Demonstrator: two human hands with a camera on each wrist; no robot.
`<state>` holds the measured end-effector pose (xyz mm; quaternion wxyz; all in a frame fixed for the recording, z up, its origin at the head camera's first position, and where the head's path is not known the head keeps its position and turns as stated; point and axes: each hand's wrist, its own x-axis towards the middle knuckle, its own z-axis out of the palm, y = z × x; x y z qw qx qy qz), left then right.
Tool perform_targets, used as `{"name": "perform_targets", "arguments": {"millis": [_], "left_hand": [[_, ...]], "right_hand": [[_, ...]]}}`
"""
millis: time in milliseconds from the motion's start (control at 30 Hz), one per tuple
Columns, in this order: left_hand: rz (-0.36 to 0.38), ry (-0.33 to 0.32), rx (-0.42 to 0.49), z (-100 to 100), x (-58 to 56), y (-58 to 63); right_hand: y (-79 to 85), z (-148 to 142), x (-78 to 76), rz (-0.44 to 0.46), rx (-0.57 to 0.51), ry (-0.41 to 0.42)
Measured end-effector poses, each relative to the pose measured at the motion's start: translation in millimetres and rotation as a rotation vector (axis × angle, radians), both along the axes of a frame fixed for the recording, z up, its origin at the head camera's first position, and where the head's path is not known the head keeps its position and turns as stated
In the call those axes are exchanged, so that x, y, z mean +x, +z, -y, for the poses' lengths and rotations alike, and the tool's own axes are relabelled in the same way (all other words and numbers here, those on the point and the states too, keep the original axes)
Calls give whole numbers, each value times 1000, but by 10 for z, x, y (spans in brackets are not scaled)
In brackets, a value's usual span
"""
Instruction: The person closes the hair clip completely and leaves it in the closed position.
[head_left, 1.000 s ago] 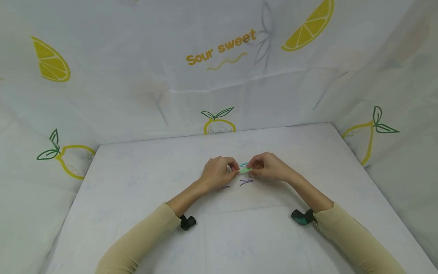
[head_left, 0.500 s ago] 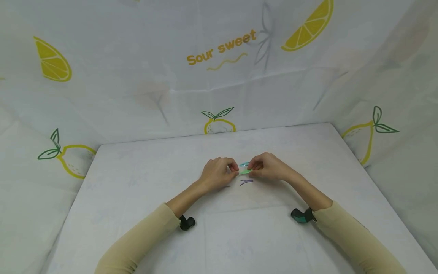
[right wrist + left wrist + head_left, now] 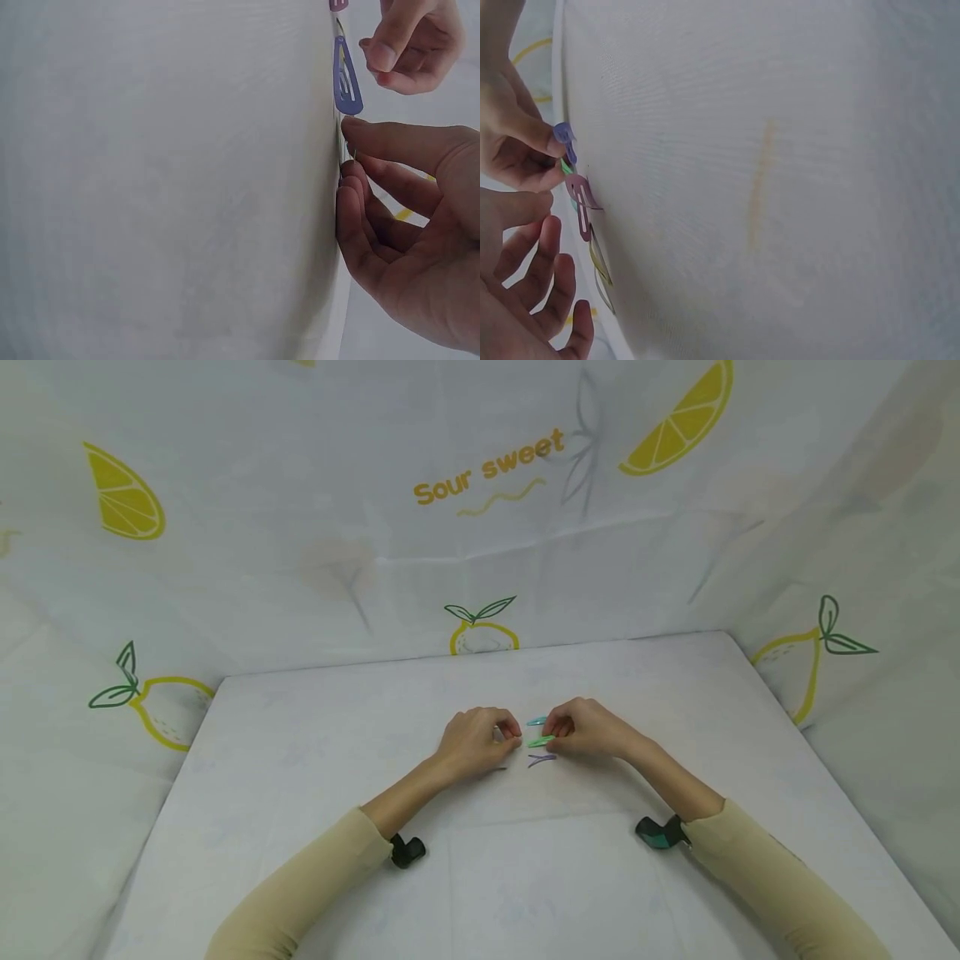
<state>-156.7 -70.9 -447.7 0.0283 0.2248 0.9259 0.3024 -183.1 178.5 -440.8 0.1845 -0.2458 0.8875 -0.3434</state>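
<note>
In the head view, my right hand [image 3: 590, 728] pinches one end of a green snap hair clip [image 3: 538, 742] close to the tabletop. To its left, my left hand [image 3: 474, 743] hovers with thumb and fingers bent loosely, nothing visible between them. A light blue hair clip [image 3: 536, 722] lies behind the green one, partly covered by the right fingers. In front lies a purple hair clip [image 3: 542, 760], its two arms spread. The left wrist view shows a mauve hair clip [image 3: 580, 199] and a yellow hair clip [image 3: 598, 259] near the left hand.
A white cloth covers the table [image 3: 525, 877]. Behind it hangs a white curtain [image 3: 300, 602] with lemon prints, which also runs along both sides. Dark wrist cameras show below each forearm, such as the left camera [image 3: 408, 852].
The left fingertips have come off the green clip and sit slightly to its left. The green clip, still in the right fingers, has dropped slightly toward the purple one.
</note>
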Motion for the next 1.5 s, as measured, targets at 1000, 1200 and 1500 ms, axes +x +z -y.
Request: {"name": "perform_targets", "arguments": {"millis": [1000,1200,1500], "left_hand": [[43,-35,-19,56,-18,-41],[66,-43,56,245,-5,-68],[81,-73,118,493,38,-126]], "right_hand": [[31,35,-12,-5,45,33],[48,52,-27,-12,38,39],[98,145,-12,-34,-28,52]]}}
